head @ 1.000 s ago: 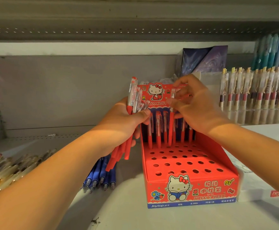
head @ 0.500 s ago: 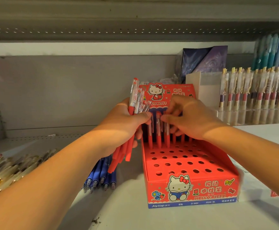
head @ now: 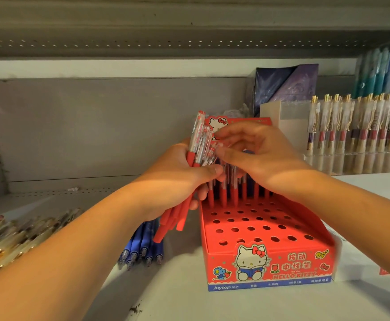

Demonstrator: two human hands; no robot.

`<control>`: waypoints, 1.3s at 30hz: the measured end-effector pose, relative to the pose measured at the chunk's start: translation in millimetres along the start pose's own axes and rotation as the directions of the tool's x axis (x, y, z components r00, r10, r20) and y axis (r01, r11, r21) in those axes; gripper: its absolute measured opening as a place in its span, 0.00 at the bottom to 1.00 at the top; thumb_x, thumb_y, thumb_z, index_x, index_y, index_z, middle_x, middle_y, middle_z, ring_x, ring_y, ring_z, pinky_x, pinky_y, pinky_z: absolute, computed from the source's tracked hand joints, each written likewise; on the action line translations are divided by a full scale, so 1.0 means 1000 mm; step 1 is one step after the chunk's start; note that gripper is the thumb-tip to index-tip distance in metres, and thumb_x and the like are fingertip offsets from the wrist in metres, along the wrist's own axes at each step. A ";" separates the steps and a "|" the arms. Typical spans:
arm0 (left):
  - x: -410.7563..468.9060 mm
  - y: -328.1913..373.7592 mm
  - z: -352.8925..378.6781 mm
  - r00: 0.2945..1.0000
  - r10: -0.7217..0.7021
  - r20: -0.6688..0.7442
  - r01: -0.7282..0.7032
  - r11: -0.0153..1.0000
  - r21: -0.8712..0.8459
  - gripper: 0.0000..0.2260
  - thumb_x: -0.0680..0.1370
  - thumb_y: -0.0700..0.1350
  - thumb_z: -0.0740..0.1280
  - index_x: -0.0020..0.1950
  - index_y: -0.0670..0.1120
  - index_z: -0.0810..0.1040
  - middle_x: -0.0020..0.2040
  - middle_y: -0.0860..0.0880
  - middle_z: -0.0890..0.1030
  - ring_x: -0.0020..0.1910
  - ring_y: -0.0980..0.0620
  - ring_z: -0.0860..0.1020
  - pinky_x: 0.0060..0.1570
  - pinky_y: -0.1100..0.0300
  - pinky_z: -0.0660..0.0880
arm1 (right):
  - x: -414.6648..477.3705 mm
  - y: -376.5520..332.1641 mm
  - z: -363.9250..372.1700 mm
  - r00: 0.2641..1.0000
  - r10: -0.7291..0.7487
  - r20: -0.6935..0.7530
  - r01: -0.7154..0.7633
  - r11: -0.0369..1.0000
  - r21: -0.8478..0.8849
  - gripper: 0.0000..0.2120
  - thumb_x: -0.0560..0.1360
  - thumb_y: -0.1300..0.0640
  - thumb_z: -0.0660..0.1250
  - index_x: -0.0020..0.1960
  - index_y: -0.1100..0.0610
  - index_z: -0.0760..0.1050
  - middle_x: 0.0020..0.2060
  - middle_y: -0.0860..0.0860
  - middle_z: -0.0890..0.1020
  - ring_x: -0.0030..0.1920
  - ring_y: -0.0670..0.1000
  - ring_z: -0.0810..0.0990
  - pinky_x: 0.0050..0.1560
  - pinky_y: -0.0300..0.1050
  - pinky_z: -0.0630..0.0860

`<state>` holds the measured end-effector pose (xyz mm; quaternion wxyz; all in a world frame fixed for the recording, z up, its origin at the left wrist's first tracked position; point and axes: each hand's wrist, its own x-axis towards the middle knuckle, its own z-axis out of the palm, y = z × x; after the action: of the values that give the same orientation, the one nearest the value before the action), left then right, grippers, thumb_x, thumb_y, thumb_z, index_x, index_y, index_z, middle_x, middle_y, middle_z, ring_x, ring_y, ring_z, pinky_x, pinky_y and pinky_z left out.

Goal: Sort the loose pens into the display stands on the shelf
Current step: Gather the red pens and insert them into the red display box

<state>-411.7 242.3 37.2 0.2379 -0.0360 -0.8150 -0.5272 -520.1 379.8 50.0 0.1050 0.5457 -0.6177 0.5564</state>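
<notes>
Shelf [head: 189,304]: pale surface, grey back panel, another shelf overhead.

Red display stand [head: 268,262]: cardboard, cartoon cat on front, stands right of centre. Stepped top face is a grid of holes. Only the back row is filled, red pens upright; all nearer rows empty. Judgement: early in filling this stand.

Clear display stand [head: 356,158]: far right, already full of gold-clipped pens.

Left hand [head: 177,179]: closed around a bundle of red pens [head: 180,216], held tilted just left of the red stand's back corner, clip ends up, tips down and left. Thumb pressed across the front of the bundle.

Right hand [head: 265,156]: above the stand's back row, fingers partly curled, thumb and forefinger reaching to the clip ends of the bundle. Contact area blurred; cannot tell whether a pen is pinched yet.

Loose blue pens [head: 143,246]: flat on the shelf under the left hand, beside the stand. Loose gold-trimmed pens [head: 20,237]: heap at far left.

Risks:
- Pulling one pen may drag neighbours out by their clips; left grip is fanned, so pens could slide down onto the blue ones.
- Right wrist hangs close over the seated row; lowering could tip those pens.
- Blue pens would be a mis-sort in the red stand.
</notes>
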 end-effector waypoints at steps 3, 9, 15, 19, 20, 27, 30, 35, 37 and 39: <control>-0.001 -0.001 0.001 0.999 0.003 0.032 -0.002 1.000 -0.017 0.04 0.79 0.40 0.69 0.52 0.43 0.76 0.40 0.46 0.83 0.25 0.52 0.72 0.22 0.61 0.70 | -0.002 0.003 0.003 0.997 0.071 0.027 -0.072 0.996 0.051 0.13 0.72 0.66 0.73 0.46 0.49 0.79 0.41 0.53 0.83 0.40 0.49 0.80 0.46 0.55 0.79; 0.001 0.003 0.000 0.999 -0.036 -0.031 0.031 0.988 -0.149 0.06 0.80 0.46 0.68 0.51 0.44 0.77 0.38 0.47 0.83 0.27 0.48 0.78 0.25 0.55 0.78 | 0.000 0.005 -0.001 0.993 0.121 -0.008 -0.113 0.953 0.282 0.11 0.73 0.70 0.70 0.46 0.54 0.79 0.39 0.49 0.85 0.43 0.48 0.83 0.50 0.44 0.81; 0.000 0.004 -0.001 0.995 -0.067 -0.069 0.056 0.987 -0.148 0.09 0.81 0.48 0.66 0.51 0.42 0.77 0.37 0.46 0.83 0.29 0.46 0.81 0.25 0.51 0.80 | 0.004 -0.003 -0.007 0.971 0.212 -0.113 -0.102 0.789 0.605 0.09 0.76 0.70 0.64 0.54 0.61 0.76 0.42 0.55 0.86 0.44 0.53 0.86 0.44 0.44 0.82; 0.002 0.001 -0.002 0.993 -0.041 -0.111 0.038 0.999 -0.027 0.03 0.82 0.43 0.64 0.48 0.49 0.73 0.31 0.50 0.81 0.26 0.47 0.79 0.25 0.51 0.79 | 0.010 -0.002 -0.016 0.941 0.237 -0.241 -0.069 0.832 0.551 0.07 0.78 0.66 0.65 0.54 0.57 0.74 0.41 0.55 0.85 0.44 0.56 0.85 0.41 0.48 0.82; 0.003 -0.001 -0.002 0.992 -0.032 -0.126 0.032 0.999 -0.005 0.05 0.81 0.42 0.65 0.47 0.50 0.73 0.31 0.51 0.80 0.25 0.48 0.78 0.25 0.52 0.78 | 0.012 -0.001 -0.018 0.932 0.242 -0.271 -0.073 0.856 0.512 0.06 0.78 0.65 0.66 0.54 0.56 0.74 0.41 0.54 0.84 0.44 0.56 0.85 0.41 0.50 0.82; 0.005 -0.005 -0.006 0.986 -0.020 -0.167 0.031 0.997 0.068 0.09 0.77 0.42 0.72 0.43 0.54 0.74 0.33 0.44 0.77 0.23 0.51 0.69 0.22 0.61 0.69 | 0.011 0.010 -0.027 0.971 0.051 -0.232 -0.096 0.977 -0.188 0.11 0.75 0.57 0.72 0.46 0.42 0.74 0.43 0.46 0.80 0.41 0.50 0.84 0.32 0.48 0.83; 0.004 -0.003 -0.004 0.989 -0.027 -0.143 0.034 0.998 0.049 0.07 0.77 0.44 0.72 0.44 0.54 0.75 0.31 0.50 0.78 0.24 0.52 0.69 0.22 0.62 0.69 | 0.010 0.014 -0.026 0.975 0.019 -0.222 -0.084 0.954 -0.289 0.12 0.74 0.56 0.73 0.45 0.41 0.74 0.42 0.45 0.79 0.41 0.51 0.83 0.33 0.49 0.83; 0.001 0.000 0.001 0.990 -0.047 -0.131 0.052 0.998 0.035 0.05 0.80 0.48 0.68 0.48 0.49 0.74 0.31 0.53 0.77 0.24 0.53 0.68 0.22 0.62 0.68 | 0.009 0.019 -0.026 0.976 0.033 -0.217 -0.103 0.941 -0.321 0.14 0.74 0.58 0.73 0.43 0.40 0.74 0.41 0.46 0.78 0.36 0.51 0.83 0.29 0.49 0.82; 0.000 0.001 0.002 0.989 -0.055 -0.135 0.060 0.997 0.037 0.06 0.80 0.48 0.68 0.48 0.49 0.73 0.31 0.54 0.77 0.24 0.53 0.68 0.22 0.62 0.68 | 0.008 0.021 -0.024 0.977 0.045 -0.210 -0.118 0.930 -0.348 0.13 0.74 0.57 0.74 0.42 0.41 0.74 0.42 0.46 0.78 0.33 0.50 0.83 0.28 0.47 0.82; -0.001 0.003 0.002 0.990 -0.053 -0.132 0.058 0.998 0.036 0.05 0.80 0.47 0.68 0.48 0.49 0.73 0.32 0.53 0.77 0.24 0.53 0.68 0.21 0.62 0.67 | 0.007 0.023 -0.022 0.978 0.080 -0.192 -0.147 0.918 -0.368 0.11 0.73 0.56 0.75 0.41 0.43 0.74 0.41 0.46 0.78 0.32 0.51 0.83 0.27 0.47 0.81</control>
<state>-410.7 245.0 38.5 0.2768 0.0264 -0.8086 -0.5186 -551.7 388.7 50.2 0.2296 0.4278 -0.7328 0.4768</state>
